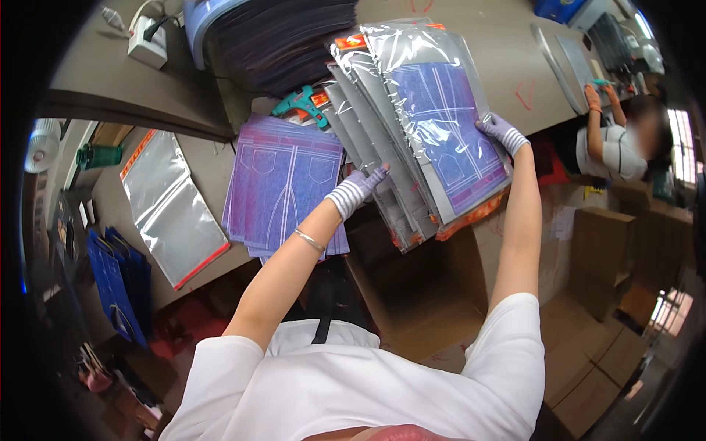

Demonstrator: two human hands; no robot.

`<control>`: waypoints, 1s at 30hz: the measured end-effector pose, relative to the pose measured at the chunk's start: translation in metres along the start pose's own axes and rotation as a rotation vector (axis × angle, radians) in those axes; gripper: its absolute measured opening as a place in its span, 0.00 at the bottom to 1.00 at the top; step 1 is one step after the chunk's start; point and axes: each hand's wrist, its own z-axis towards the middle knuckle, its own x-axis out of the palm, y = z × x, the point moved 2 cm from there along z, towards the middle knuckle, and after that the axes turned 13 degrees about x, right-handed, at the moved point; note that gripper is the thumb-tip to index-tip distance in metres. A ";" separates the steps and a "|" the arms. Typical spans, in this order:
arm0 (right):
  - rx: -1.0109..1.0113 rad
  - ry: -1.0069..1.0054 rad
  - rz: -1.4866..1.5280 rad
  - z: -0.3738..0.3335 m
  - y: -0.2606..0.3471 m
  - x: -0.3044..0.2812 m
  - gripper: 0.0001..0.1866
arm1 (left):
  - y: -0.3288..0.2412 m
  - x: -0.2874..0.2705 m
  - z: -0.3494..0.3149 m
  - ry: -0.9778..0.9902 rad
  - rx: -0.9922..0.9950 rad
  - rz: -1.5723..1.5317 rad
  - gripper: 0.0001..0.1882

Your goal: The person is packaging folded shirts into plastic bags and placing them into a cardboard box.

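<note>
A fanned stack of clear plastic packets (386,198) with orange-red edges lies in front of me, overhanging the table's near edge. The top packet (434,95) holds a flat blue-purple sheet printed like jeans. My right hand (504,136), in a grey-purple glove with a striped cuff, grips that packet's right edge, thumb on top. My left hand (359,189), gloved alike, is closed at the left edge of the lower packets; its other fingers are partly hidden. Left of it lies a pile of loose jeans-print sheets (283,176). Behind the pile is a teal tool with a pistol-like handle (301,106).
An empty clear bag (176,209) with red ends lies on the left. Dark sheets (279,44) are stacked at the back, near a white power strip (147,48). An open cardboard box (419,287) stands below the table edge. A co-worker (625,140) works at far right.
</note>
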 end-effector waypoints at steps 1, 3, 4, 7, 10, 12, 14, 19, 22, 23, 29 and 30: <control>0.005 -0.037 -0.054 0.002 -0.010 0.000 0.39 | -0.003 0.009 0.002 -0.037 0.045 -0.128 0.48; -0.073 0.010 0.021 -0.006 0.011 0.043 0.39 | 0.015 -0.005 -0.003 -0.180 0.142 -0.114 0.49; -0.138 -0.057 0.096 -0.016 0.002 0.046 0.40 | 0.016 0.001 -0.001 -0.181 0.149 -0.127 0.49; -0.090 0.094 0.226 -0.051 -0.013 0.066 0.46 | 0.012 0.004 -0.008 -0.293 0.151 -0.226 0.54; -0.161 0.036 0.260 -0.057 -0.033 0.098 0.45 | 0.028 -0.009 0.020 -0.323 0.055 -0.282 0.58; -0.185 0.120 0.396 -0.047 -0.062 0.104 0.48 | 0.022 -0.004 0.033 -0.387 0.001 -0.811 0.59; -0.129 0.165 0.804 -0.053 -0.059 0.137 0.42 | 0.023 -0.014 0.034 -0.484 -0.039 -1.315 0.61; -0.006 0.205 0.950 -0.047 -0.127 0.129 0.32 | -0.027 0.010 0.023 -0.344 -0.121 -0.235 0.62; -0.110 0.272 0.937 -0.058 -0.092 0.134 0.33 | -0.004 -0.007 0.026 -0.423 -0.111 -0.111 0.59; -0.136 0.148 0.924 -0.078 -0.101 0.131 0.33 | -0.016 0.001 0.022 -0.379 -0.060 -0.075 0.56; -0.409 -0.287 0.901 -0.166 -0.110 0.091 0.34 | -0.108 0.002 -0.008 -0.290 0.522 -0.066 0.54; -0.429 -0.423 0.792 -0.176 -0.111 0.082 0.33 | -0.126 -0.006 -0.013 -0.295 0.594 0.027 0.54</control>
